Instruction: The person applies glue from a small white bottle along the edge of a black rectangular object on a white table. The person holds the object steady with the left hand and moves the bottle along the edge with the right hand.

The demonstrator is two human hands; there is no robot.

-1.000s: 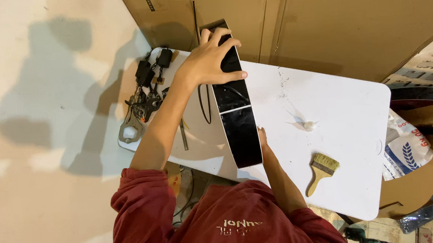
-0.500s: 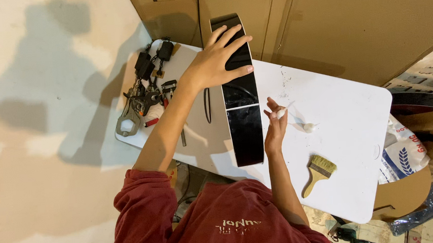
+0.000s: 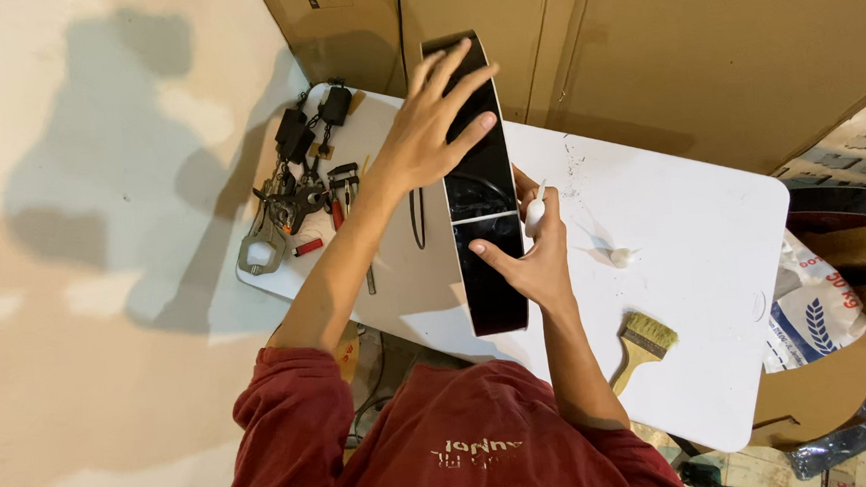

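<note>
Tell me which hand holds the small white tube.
The right hand holds the small white tube beside the black panel. The left hand lies flat on the panel, holding nothing.

Paintbrush (image 3: 641, 345) on white table (image 3: 692, 218), tool pile (image 3: 295, 192), cardboard boxes (image 3: 702, 47) behind

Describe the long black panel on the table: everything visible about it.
The long black panel is a narrow, glossy strip with a thin pale edge, reflecting like glass or polished plastic. It lies lengthwise on the white table, its far end toward the cardboard. The left hand presses flat on its far half; the right hand, holding a small white object, touches its near half.
</note>
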